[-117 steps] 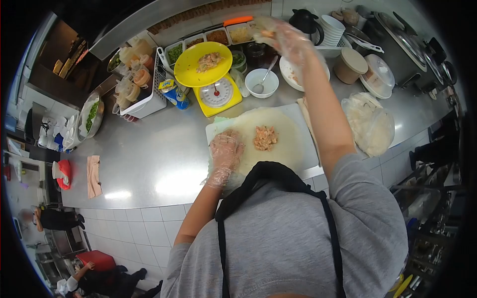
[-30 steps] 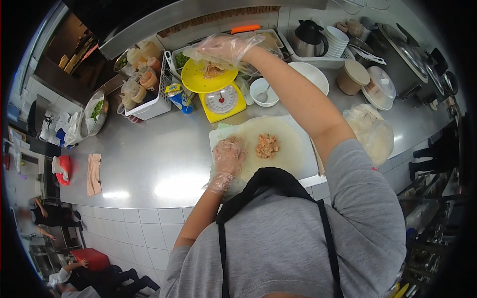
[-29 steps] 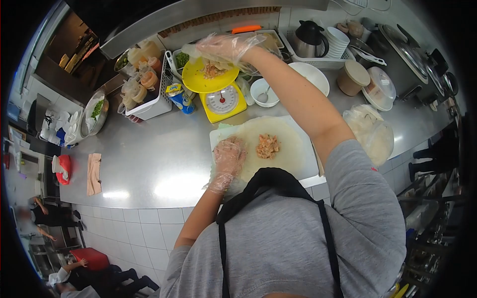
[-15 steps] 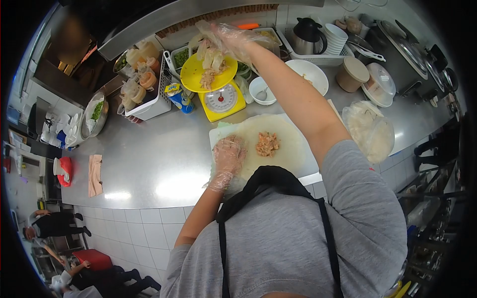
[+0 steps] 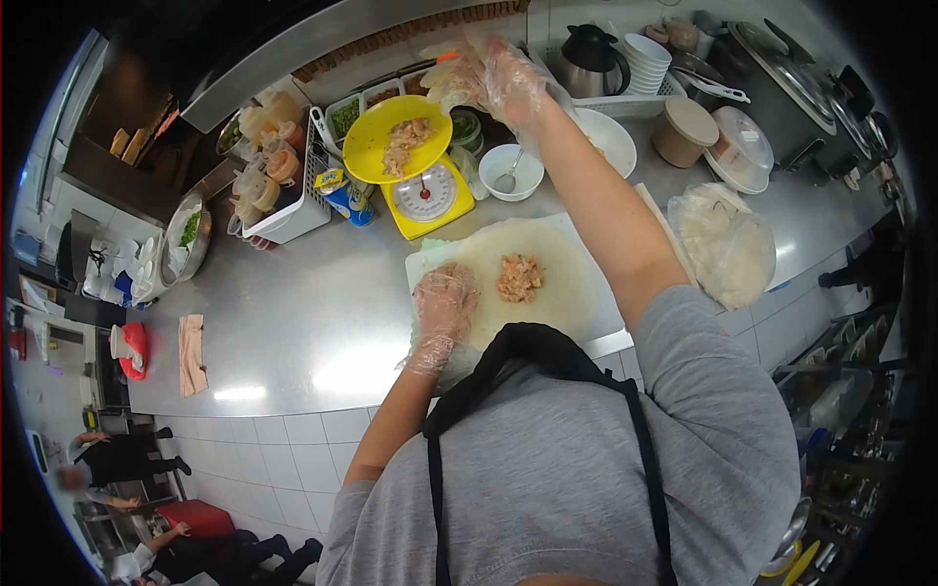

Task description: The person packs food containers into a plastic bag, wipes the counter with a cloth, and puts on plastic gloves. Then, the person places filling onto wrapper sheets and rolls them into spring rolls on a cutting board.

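Yellow scale (image 5: 430, 202), dial (image 5: 424, 189) figures illegible.

Bright, cool indoor light; hard glare on steel, strong wide-angle bend.
Lit apparently from above. Burnt out to white on the bare steel surface (image 5: 283, 313) along its near edge, left of the left hand (image 5: 447, 298); repeated as a smaller streak toward the near left corner. Broken into fine glints on that hand's clear glove (image 5: 430, 354). Dropped to deep shade in the opening (image 5: 109, 168) beyond the far left corner, with a blurred patch above. Slightly soft at the right hand (image 5: 506, 83). Bowed outward toward the borders, vignetted to black in the corners.
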`<state>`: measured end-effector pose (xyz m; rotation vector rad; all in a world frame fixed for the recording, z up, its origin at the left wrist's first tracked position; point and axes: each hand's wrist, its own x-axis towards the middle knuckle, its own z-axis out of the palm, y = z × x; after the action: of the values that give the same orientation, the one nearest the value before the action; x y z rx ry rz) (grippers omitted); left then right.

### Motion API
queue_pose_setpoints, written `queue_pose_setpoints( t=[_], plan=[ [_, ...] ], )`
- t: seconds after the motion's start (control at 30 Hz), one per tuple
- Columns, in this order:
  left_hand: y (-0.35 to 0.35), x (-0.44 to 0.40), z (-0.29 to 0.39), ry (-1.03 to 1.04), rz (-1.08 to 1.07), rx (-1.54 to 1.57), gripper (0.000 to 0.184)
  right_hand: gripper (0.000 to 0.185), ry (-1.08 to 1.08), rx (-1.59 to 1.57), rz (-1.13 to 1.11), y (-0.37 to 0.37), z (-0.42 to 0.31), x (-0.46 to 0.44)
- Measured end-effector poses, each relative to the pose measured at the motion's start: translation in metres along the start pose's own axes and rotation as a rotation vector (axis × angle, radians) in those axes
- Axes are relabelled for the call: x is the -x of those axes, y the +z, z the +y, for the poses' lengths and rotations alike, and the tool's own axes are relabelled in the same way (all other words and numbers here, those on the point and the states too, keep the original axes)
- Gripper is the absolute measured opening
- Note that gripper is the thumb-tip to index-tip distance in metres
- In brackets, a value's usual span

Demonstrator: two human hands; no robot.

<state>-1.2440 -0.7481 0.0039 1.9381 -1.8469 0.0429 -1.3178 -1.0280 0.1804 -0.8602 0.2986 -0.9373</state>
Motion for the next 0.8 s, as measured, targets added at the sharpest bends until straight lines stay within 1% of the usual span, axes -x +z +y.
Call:
queue_pose_setpoints(
  t=[0.1,0.13,0.17,0.23,0.3,0.33,0.4,0.43,0.5,0.53,0.6,0.63,0.67,0.73,0.77,0.8],
  plan=[
    [0.0,0.0,0.0,0.005,0.002,0.021,0.043,0.039,-0.048,-0.017,0.066,-0.007,-0.005,0.017],
    [0.002,0.0,-0.002,-0.009,0.007,0.012,0.044,0.039,-0.05,-0.017,0.068,-0.02,-0.003,0.014],
    [0.004,0.001,-0.002,-0.024,0.012,0.002,0.045,0.04,-0.014,-0.024,0.023,-0.035,0.0,0.009],
    [0.006,0.002,-0.002,-0.028,0.017,0.005,0.044,0.041,0.022,-0.031,-0.025,-0.03,-0.005,0.014],
    [0.008,0.001,-0.004,-0.032,0.024,0.005,0.044,0.041,-0.013,0.658,-0.225,-0.016,-0.006,0.021],
    [0.008,0.001,-0.004,-0.032,0.027,0.01,0.043,0.041,-0.014,0.658,-0.225,-0.007,0.0,0.023],
    [0.008,0.002,-0.004,-0.03,0.027,0.015,0.043,0.044,-0.059,1.034,-0.351,0.016,0.016,0.024],
    [0.007,0.002,-0.003,-0.024,0.036,0.018,0.042,0.044,-0.061,1.035,-0.349,0.032,0.017,0.03],
    [0.006,0.001,-0.002,-0.022,0.05,0.021,0.041,0.04,-0.161,1.749,-0.523,0.069,0.012,0.043],
    [0.006,0.001,-0.002,-0.02,0.05,0.021,0.04,0.04,-0.165,1.75,-0.531,0.073,0.021,0.037],
    [0.003,0.001,0.0,-0.027,0.053,0.018,0.039,0.03,-0.278,1.862,-0.765,0.081,0.036,0.032],
    [0.001,0.001,0.002,-0.017,0.052,0.02,0.038,0.03,-0.196,1.888,-0.707,0.089,0.035,0.038],
    [-0.001,0.0,0.003,-0.006,0.051,0.022,0.037,0.03,-0.199,1.888,-0.714,0.09,0.04,0.034],
    [0.001,0.0,0.001,0.002,0.061,0.028,0.037,0.03,-0.21,2.019,-0.709,0.094,0.05,0.028],
    [0.002,0.001,0.0,0.014,0.065,0.035,0.037,0.03,-0.211,2.019,-0.714,0.093,0.052,0.025],
    [0.002,0.001,0.0,0.011,0.067,0.035,0.037,0.028,-0.136,1.975,-0.669,0.096,0.048,0.025]
  ],
)
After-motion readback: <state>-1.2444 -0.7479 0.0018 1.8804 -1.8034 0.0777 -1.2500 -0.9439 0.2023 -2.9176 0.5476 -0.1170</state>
